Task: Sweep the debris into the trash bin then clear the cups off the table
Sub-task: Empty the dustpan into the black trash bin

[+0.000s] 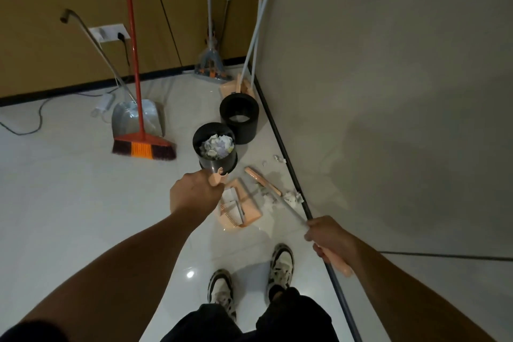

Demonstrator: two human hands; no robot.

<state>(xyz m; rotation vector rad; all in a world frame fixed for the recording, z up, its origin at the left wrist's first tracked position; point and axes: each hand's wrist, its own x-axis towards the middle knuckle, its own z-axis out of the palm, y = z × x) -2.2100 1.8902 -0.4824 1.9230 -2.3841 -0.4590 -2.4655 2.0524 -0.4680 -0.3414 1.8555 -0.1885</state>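
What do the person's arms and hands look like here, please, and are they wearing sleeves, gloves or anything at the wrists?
Both arms are bare along their whole visible length: no sleeves show. The left hand and right hand wear no gloves, and no watch, band or ring can be seen at the wrists or fingers. The light is dim, so finer marks cannot be told.

Two black bins (215,144), three brooms (144,144), three dustpans (240,208).

Glossy white tile floor (69,203) carries two black bins (215,147), peach dustpan (241,208), paper scraps (294,197), red broom (144,147), grey dustpan (136,119).
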